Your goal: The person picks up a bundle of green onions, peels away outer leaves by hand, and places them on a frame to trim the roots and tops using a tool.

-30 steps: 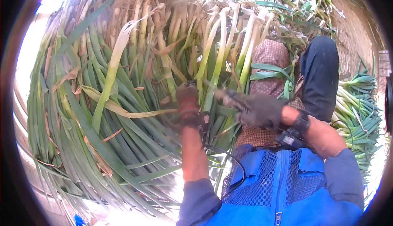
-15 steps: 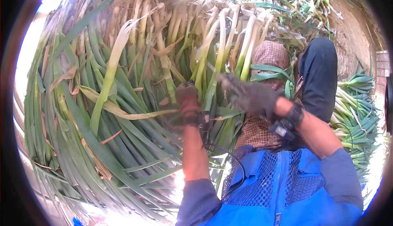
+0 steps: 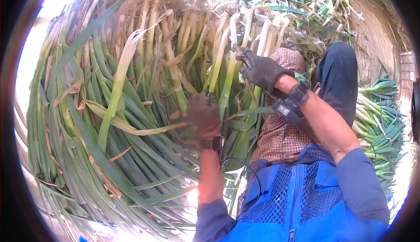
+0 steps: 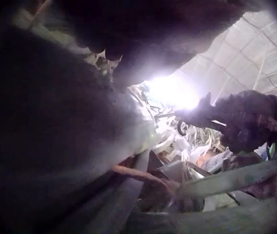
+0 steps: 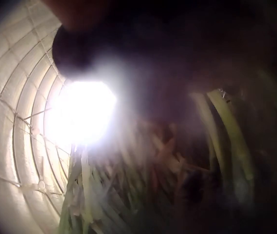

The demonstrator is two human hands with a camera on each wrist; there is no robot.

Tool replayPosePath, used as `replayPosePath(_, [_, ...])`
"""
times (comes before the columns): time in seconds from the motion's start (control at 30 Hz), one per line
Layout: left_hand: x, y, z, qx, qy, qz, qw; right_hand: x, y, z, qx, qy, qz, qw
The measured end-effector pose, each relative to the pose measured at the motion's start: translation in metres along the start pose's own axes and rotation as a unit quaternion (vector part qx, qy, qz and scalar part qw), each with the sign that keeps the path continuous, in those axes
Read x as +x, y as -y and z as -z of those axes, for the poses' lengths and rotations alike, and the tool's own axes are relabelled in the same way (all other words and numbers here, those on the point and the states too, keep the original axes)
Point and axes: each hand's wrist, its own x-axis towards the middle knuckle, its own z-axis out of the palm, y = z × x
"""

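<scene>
Gloved, my left hand (image 3: pixel 204 114) grips the green part of a long green onion (image 3: pixel 216 69) low on its stalk; motion blurs the glove, and the leaves below are partly hidden. My right hand (image 3: pixel 264 72), also gloved, is up by the white stems. It holds a small knife-like tool (image 3: pixel 239 52), whose tip overlaps a white onion stem (image 3: pixel 233 34) in the head view. In the left wrist view the right hand (image 4: pixel 248 119) appears dark against the light, the thin tool pointing left. The right wrist view is mostly glove and glare, with green stalks (image 5: pixel 233 131) below.
A big heap of green onions (image 3: pixel 144 154) lies at the left, roots away from me. Trimmed onions (image 3: pixel 378 123) are piled at the right. Stripped leaves (image 3: pixel 302 1) lie along the back. My knees (image 3: pixel 339 75) stand beside the heap. A cable (image 3: pixel 247 167) runs from the left wrist.
My right hand has moved up and away from me, taking the tool from near the left hand to the white stems. The left hand has shifted slightly and turned.
</scene>
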Motion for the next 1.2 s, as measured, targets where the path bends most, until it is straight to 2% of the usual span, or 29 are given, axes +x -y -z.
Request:
replayPosePath(0.07, [0.005, -0.007, 0.000, 0.027, 0.048, 0.019, 0.998, 0.016, -0.013, -0.013, -0.024, -0.047, 0.000, 0.999])
replayPosePath(0.17, [0.015, -0.009, -0.003, 0.049, 0.127, 0.034, 0.990, -0.009, -0.004, 0.000, 0.008, 0.011, 0.053, 0.998])
replayPosePath(0.2, [0.019, -0.009, -0.002, 0.054, 0.151, 0.037, 0.986, -0.015, -0.002, 0.002, 0.013, 0.033, 0.027, 0.999])
replayPosePath(0.27, [0.024, -0.011, 0.000, 0.073, 0.138, 0.004, 0.988, -0.031, 0.000, 0.006, 0.028, 0.072, -0.028, 0.997])
replayPosePath(0.3, [0.023, -0.015, 0.004, 0.095, 0.133, -0.013, 0.986, -0.053, 0.014, 0.017, 0.067, 0.084, -0.010, 0.994])
replayPosePath(0.4, [0.011, -0.037, 0.020, 0.181, 0.115, -0.065, 0.975, -0.087, 0.000, 0.010, 0.026, 0.135, 0.079, 0.987])
replayPosePath(0.43, [0.003, -0.041, 0.022, 0.187, 0.094, -0.080, 0.975, -0.089, -0.007, 0.010, 0.046, 0.104, 0.090, 0.989])
replayPosePath(0.5, [-0.014, -0.048, 0.027, 0.143, 0.136, -0.077, 0.977, -0.091, -0.018, 0.006, 0.087, 0.043, 0.110, 0.989])
replayPosePath(0.6, [-0.026, -0.063, 0.052, 0.093, 0.210, -0.096, 0.969, -0.096, -0.004, 0.038, 0.015, 0.105, 0.010, 0.994])
replayPosePath(0.67, [-0.026, -0.067, 0.060, 0.080, 0.263, -0.114, 0.955, -0.090, -0.042, 0.007, 0.002, 0.052, 0.120, 0.991])
replayPosePath(0.7, [-0.018, -0.062, 0.057, 0.007, 0.277, -0.027, 0.960, -0.086, -0.055, -0.003, -0.005, 0.025, 0.176, 0.984])
replayPosePath(0.77, [0.012, -0.038, 0.044, -0.136, 0.296, 0.148, 0.934, -0.081, -0.038, 0.013, 0.013, 0.084, 0.090, 0.992])
replayPosePath(0.8, [0.028, -0.025, 0.031, -0.106, 0.220, 0.117, 0.963, -0.080, -0.030, 0.020, 0.021, 0.114, 0.046, 0.992])
replayPosePath(0.87, [0.049, -0.007, -0.015, -0.051, 0.161, 0.081, 0.982, -0.080, -0.022, 0.022, 0.003, 0.119, 0.033, 0.992])
replayPosePath(0.9, [0.052, 0.000, -0.045, -0.028, 0.179, 0.079, 0.980, -0.081, -0.020, 0.023, -0.008, 0.121, 0.027, 0.992])
replayPosePath(0.97, [0.057, -0.010, -0.062, -0.003, 0.214, 0.097, 0.972, -0.082, -0.021, 0.025, 0.010, 0.115, 0.030, 0.993])
replayPosePath(1.03, [0.064, -0.031, -0.055, 0.004, 0.254, 0.137, 0.957, -0.083, -0.025, 0.026, 0.023, 0.110, 0.030, 0.993])
replayPosePath(1.13, [0.065, -0.018, -0.044, -0.106, 0.293, 0.174, 0.934, -0.085, -0.034, 0.022, 0.036, 0.090, 0.051, 0.994])
replayPosePath(1.2, [0.076, -0.019, -0.030, -0.109, 0.347, 0.197, 0.910, -0.085, -0.043, 0.017, 0.048, 0.068, 0.077, 0.994])
